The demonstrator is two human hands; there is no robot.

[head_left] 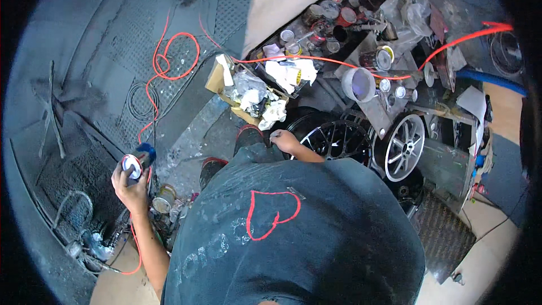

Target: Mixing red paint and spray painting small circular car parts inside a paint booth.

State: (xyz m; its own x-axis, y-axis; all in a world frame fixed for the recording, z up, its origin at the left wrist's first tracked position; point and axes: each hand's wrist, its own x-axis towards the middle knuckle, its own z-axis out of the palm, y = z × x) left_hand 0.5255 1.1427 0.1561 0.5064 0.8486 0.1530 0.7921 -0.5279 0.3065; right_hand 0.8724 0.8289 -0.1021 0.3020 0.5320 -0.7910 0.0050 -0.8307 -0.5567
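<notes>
Gripped in the left hand (131,183), a small round can with a white top and a blue cap (137,161) is held upright out to the person's left, fingers clamped around its body, above the grey, dust-coated workshop floor (84,79). Just below that hand, several open paint-stained tins (164,199) stand on the floor.

On the other side, the right hand (284,140) is stretched forward and down, resting at the near rim of a glossy black spoked car wheel (333,135) lying flat on the floor. Its fingers are curled, but whether they are closed on anything cannot be told. The can is well apart from the black wheel, across the person's knees and dark shoes with red trim (248,135).

Just to the right of the black wheel, a silver spoked alloy wheel (403,147) leans upright. Behind both, a low cluttered bench (361,99) carries paint tins, a white plastic cup (358,83) and crumpled white rags (291,73). A cardboard box stuffed with crumpled paper and plastic (245,93) sits in front of the shoes. An orange hose (169,59) loops across the floor and runs over the bench. The person wears a dark grey shirt with a red heart outline (272,214).
</notes>
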